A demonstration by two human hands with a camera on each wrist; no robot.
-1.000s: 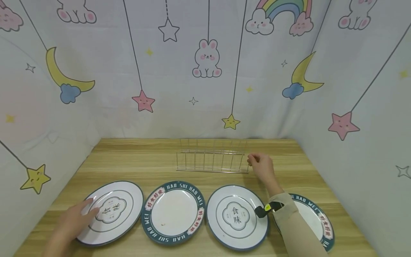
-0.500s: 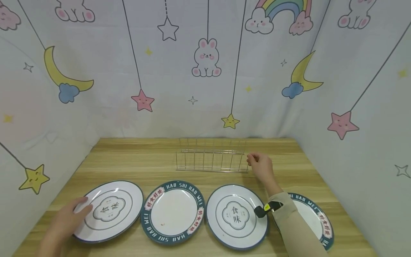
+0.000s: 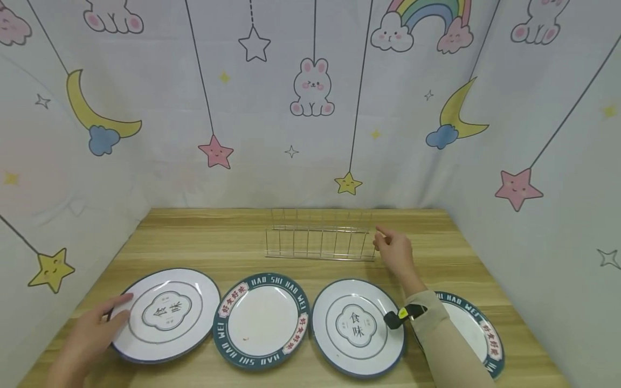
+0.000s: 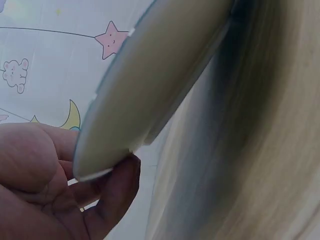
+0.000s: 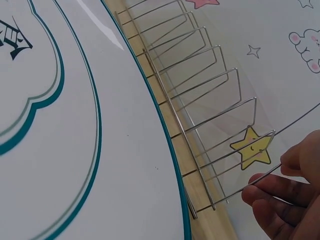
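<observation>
At the left of the head view, my left hand (image 3: 89, 337) pinches the left rim of a white plate (image 3: 150, 342) with a thin blue edge and a flower-shaped emblem. The left wrist view shows this plate's underside (image 4: 145, 85) above the tabletop, with fingers and thumb on either side of its rim. Farther back stands a wire dish rack (image 3: 320, 257) with upright dividers. Its right end wire is pinched between thumb and fingers of my right hand (image 3: 397, 254), as the right wrist view shows closely.
A green-rimmed plate (image 3: 262, 326) and a white emblem plate (image 3: 335, 347) lie in the row to the right. Another green-rimmed plate (image 3: 466, 326) is partly covered by the right sleeve (image 3: 448, 345). A patterned curtain (image 3: 242, 108) closes the wooden table (image 3: 204, 237) in behind.
My left hand has slid left from over the plate to its rim, and the plate has shifted slightly away from me. One right finger now extends more; the rack has stayed put.
</observation>
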